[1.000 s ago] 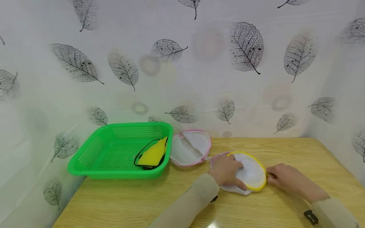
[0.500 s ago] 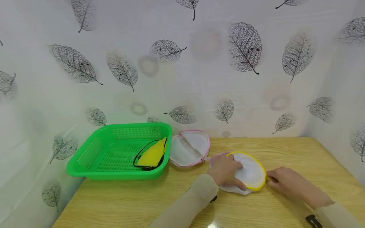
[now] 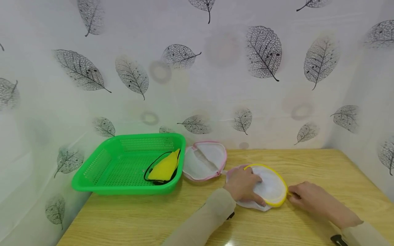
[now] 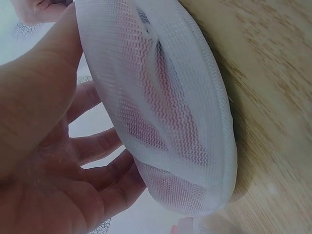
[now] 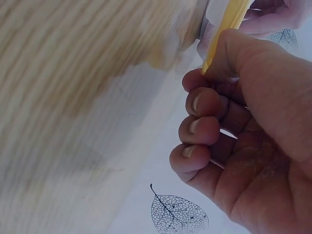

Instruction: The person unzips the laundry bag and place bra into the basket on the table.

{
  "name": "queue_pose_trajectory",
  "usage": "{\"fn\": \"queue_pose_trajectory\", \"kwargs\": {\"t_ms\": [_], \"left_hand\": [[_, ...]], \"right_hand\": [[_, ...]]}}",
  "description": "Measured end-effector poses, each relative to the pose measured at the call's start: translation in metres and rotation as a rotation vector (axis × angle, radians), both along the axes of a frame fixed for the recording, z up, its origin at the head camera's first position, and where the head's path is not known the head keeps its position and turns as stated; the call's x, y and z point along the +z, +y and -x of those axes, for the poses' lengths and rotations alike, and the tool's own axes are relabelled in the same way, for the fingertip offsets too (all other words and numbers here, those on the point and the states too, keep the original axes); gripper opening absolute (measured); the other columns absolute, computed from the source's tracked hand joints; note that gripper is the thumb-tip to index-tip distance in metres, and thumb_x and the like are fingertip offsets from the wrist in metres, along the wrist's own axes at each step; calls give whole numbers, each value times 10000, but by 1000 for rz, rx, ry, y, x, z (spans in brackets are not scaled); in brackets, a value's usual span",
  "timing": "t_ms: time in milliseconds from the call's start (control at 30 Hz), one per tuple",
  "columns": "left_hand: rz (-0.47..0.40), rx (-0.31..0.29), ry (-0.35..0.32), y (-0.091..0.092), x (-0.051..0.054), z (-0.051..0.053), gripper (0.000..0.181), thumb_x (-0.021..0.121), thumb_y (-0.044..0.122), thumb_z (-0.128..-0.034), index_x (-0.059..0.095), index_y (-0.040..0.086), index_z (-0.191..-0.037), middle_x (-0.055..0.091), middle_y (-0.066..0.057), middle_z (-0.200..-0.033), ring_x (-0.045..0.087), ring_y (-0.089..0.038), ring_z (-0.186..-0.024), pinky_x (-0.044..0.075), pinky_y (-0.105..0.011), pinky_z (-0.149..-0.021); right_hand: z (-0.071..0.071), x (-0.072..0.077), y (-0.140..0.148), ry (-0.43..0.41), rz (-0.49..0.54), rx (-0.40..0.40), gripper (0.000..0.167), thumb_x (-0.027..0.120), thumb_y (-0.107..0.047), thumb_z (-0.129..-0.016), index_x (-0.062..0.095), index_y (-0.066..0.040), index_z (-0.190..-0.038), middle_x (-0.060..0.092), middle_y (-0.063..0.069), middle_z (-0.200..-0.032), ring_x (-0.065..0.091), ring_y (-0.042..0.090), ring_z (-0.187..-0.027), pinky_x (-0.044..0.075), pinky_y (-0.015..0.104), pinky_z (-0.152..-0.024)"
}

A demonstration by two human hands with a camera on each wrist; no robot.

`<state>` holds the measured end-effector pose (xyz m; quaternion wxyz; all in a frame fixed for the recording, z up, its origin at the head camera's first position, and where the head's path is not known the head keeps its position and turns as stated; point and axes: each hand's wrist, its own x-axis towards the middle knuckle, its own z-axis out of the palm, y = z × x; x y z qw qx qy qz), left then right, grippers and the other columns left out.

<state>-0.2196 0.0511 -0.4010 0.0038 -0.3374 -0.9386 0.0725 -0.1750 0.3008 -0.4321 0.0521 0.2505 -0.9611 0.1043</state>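
A round white mesh laundry bag (image 3: 271, 184) with a yellow rim lies on the table, right of centre. My left hand (image 3: 244, 186) rests over its left part with fingers spread and thumb near the front edge. In the left wrist view, those fingers touch one face of the bag, and pinkish mesh (image 4: 170, 112) shows through the white. At the bag's right edge, my right hand (image 3: 311, 198) pinches a yellow strip (image 5: 222, 39) between thumb and index finger, its other fingers curled. Whether the strip is a zipper pull or trim, I cannot tell.
Left of the bag lies a second mesh bag (image 3: 204, 160) with pink trim and a gap across its top. A green basket (image 3: 129, 189) stands beside it, holding a yellow cloth pouch (image 3: 165, 166) with a black cord. A leaf-printed curtain (image 3: 224, 85) hangs behind the table (image 3: 147, 218).
My right hand has shifted slightly toward the table's front, still at the yellow edge. The left hand and both bags stay in place.
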Motion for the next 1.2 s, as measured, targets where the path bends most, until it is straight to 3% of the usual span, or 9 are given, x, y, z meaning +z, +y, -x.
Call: {"fn": "queue_pose_trajectory", "kwargs": {"t_ms": [567, 867, 1200], "left_hand": [[-20, -12, -1, -1, -1, -2, 774, 692, 854, -688, 628, 455, -1348, 618, 125, -1351, 513, -125, -1380, 427, -326, -1137], [7, -21, 8, -1, 2, -2, 782, 674, 868, -690, 619, 459, -1355, 621, 140, -1345, 526, -81, -1358, 386, -300, -1178], [3, -18, 1, -1, 2, -3, 777, 679, 858, -698, 620, 453, -1358, 620, 138, -1339, 522, -87, -1365, 389, -310, -1177]], "right_hand": [[-7, -4, -2, 68, 6, 5, 402, 714, -110, -812, 380, -258, -645, 234, -183, -618, 225, -44, -567, 228, 179, -527], [-9, -3, -4, 20, 16, 13, 386, 701, -105, -835, 392, -252, -655, 232, -176, -629, 221, -45, -567, 222, 179, -529], [-12, -4, -4, 50, 24, 18, 396, 713, -97, -814, 387, -253, -653, 218, -181, -635, 211, -50, -571, 217, 175, -529]]}}
